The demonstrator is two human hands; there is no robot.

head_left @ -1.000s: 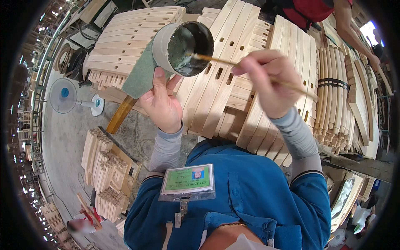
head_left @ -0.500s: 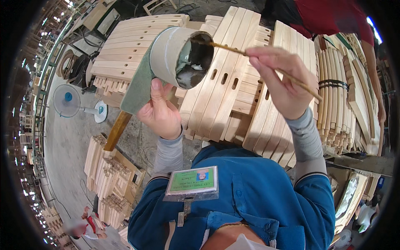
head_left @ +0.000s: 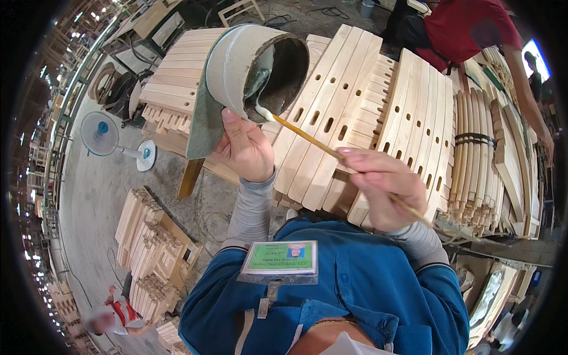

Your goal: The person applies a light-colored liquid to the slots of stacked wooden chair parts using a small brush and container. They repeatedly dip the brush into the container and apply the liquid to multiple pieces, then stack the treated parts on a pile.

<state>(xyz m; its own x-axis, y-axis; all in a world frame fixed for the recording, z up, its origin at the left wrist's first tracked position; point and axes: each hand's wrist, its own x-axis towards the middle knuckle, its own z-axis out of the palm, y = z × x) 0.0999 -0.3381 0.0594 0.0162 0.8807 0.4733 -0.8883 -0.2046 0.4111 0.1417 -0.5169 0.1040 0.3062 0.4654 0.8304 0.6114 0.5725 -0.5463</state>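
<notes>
My left hand (head_left: 248,148) grips a cardboard tube pot (head_left: 228,68) near its lower rim, thumb up against it. A greenish flat board (head_left: 201,130) is fixed to the pot's closed end. The pot is tipped on its side, its mouth facing right, with whitish glue (head_left: 260,74) smeared along the inner wall. Pinched in my right hand (head_left: 387,186) is a thin wooden stick (head_left: 310,137). Its tip carries a white blob of glue at the pot's lower rim, and a strand trails back inside.
Pale slotted wooden slats (head_left: 322,109) lie in stacks below my hands. A strapped bundle of slats (head_left: 473,154) stands at right, beside a person in a red shirt (head_left: 473,29). To the left are a fan (head_left: 100,131) and more wood piles (head_left: 145,236).
The stick's tip has come from deep inside the pot to its lower rim, now bearing glue. My right hand has moved down and toward me. The pot is tilted slightly differently.
</notes>
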